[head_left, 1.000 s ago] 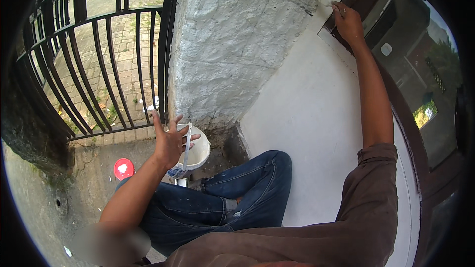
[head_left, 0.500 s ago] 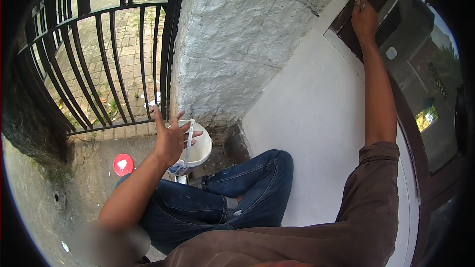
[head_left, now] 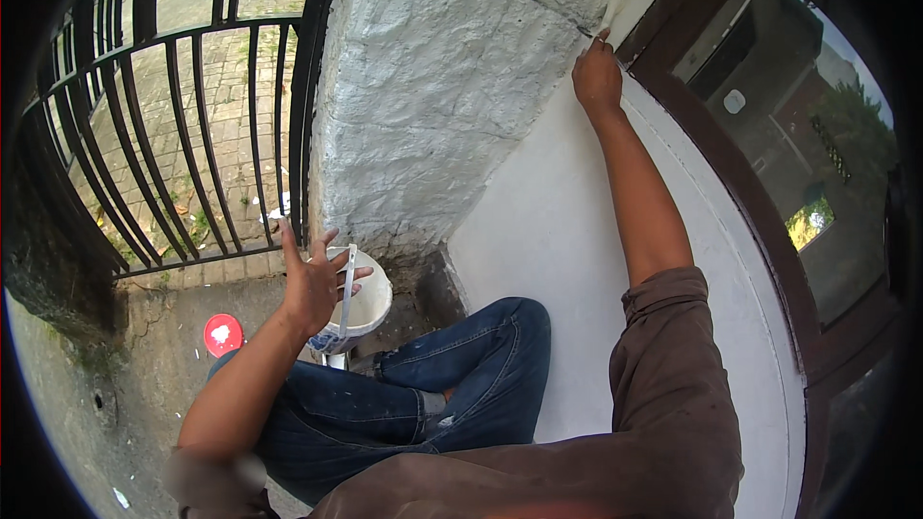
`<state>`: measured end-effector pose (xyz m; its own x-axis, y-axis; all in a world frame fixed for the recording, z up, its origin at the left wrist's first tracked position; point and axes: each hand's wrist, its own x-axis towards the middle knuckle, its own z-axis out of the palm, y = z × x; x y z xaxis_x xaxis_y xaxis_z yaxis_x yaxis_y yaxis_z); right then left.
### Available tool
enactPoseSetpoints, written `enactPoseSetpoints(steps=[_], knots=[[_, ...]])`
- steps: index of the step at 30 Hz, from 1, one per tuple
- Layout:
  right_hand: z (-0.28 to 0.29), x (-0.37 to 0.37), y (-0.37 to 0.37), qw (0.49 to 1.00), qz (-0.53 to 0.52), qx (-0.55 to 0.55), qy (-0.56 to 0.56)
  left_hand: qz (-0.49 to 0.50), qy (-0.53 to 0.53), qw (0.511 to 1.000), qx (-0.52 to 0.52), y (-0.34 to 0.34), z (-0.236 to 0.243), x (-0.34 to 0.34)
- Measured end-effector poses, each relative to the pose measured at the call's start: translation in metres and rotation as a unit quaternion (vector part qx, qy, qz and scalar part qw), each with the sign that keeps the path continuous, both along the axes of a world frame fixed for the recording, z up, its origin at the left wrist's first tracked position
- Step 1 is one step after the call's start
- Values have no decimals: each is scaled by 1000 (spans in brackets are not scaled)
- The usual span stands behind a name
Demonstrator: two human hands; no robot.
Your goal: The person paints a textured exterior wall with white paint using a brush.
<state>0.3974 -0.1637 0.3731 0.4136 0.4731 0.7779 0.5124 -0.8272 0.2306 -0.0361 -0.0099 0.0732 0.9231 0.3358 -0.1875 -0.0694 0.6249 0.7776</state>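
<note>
White plastered wall (head_left: 567,231): right hand (head_left: 596,77) grips a small pale brush (head_left: 612,10) against it; left hand (head_left: 312,279), fingers spread wide, hovers over a white plastic bucket (head_left: 370,303).

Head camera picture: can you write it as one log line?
left hand: open, fingers spread over white bucket | right hand: raised, pressing a pale tool against white wall by brown window frame | red lid: on ground

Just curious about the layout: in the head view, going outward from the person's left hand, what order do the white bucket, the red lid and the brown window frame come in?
From the left hand:
1. White bucket, right beside it.
2. Red lid, on the ground to its left.
3. Brown window frame, far right.
</note>
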Motion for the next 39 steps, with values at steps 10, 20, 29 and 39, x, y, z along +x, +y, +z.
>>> enactPoseSetpoints(steps=[10, 20, 29, 39], knots=[[-39, -17, -36, 993, 67, -55, 74, -2, 6, 1000, -13, -1, -1, 0], [45, -20, -71, 966, 212, 150, 11, -15, 7, 1000, -8, -2, -1, 4], [17, 8, -38, 959, 229, 163, 37, 5, 5, 1000, -6, -1, 5, -1], [81, 10, -69, 973, 153, 136, 105, -19, 1, 1000, -12, -2, 3, -1]])
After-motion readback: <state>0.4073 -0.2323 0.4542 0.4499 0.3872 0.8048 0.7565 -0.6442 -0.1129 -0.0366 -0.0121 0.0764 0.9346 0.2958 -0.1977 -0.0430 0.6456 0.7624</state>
